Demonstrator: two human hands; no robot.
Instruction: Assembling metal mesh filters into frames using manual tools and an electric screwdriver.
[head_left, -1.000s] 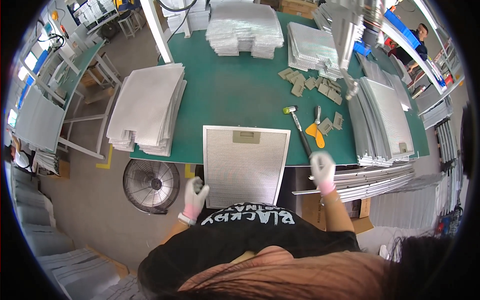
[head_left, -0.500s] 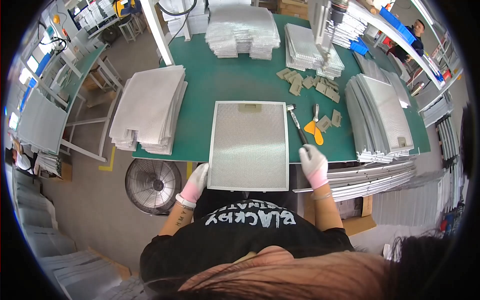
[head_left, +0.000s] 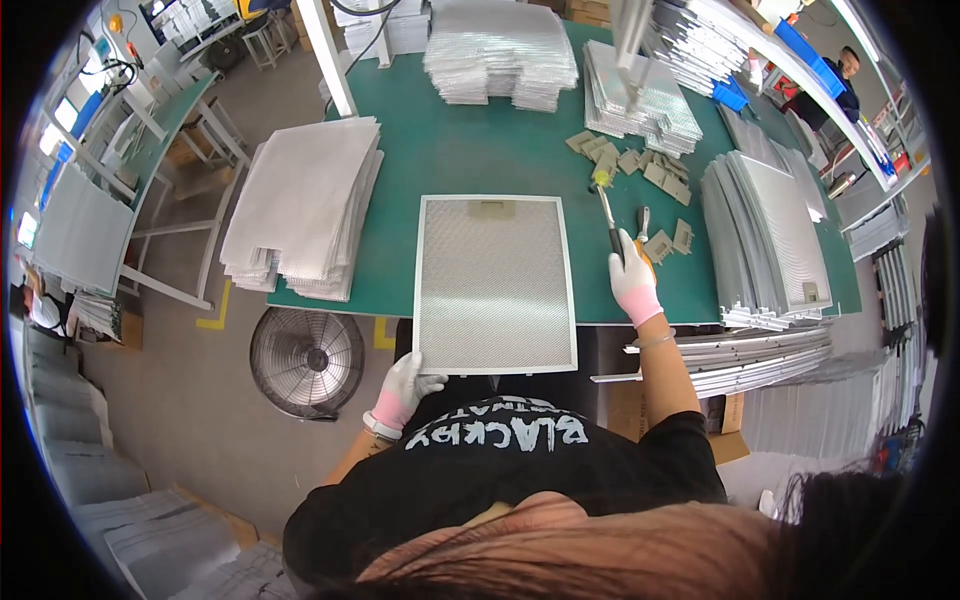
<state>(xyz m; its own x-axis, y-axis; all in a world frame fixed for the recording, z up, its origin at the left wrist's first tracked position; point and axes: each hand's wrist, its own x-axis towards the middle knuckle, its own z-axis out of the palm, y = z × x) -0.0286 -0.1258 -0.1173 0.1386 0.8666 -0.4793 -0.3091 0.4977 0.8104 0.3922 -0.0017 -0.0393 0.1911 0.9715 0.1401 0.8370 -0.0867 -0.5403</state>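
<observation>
A framed metal mesh filter panel [head_left: 492,285] lies in front of me, its near end jutting past the table edge. At its far end a beige latch plate [head_left: 492,209] is set into the frame. My left hand [head_left: 405,388], in a white and pink glove, is closed on the panel's near left corner. To the right of the panel, my gloved right hand [head_left: 634,284] is closed round the dark grip of a hammer [head_left: 608,210] with a yellow-green face. Just beyond that hand lies a scraper [head_left: 643,222], its orange part mostly hidden by my fingers.
Loose beige latch plates [head_left: 665,182] are scattered at the back right. Mesh sheets are stacked at the left [head_left: 305,205] and back [head_left: 500,55]. Framed panels [head_left: 765,235] lean together at the right. A floor fan [head_left: 308,360] stands below the green table [head_left: 400,160].
My right hand has moved away from me with the hammer, lifting it from beside the panel toward the latch plates. My left hand has slid down to the panel's near corner.
</observation>
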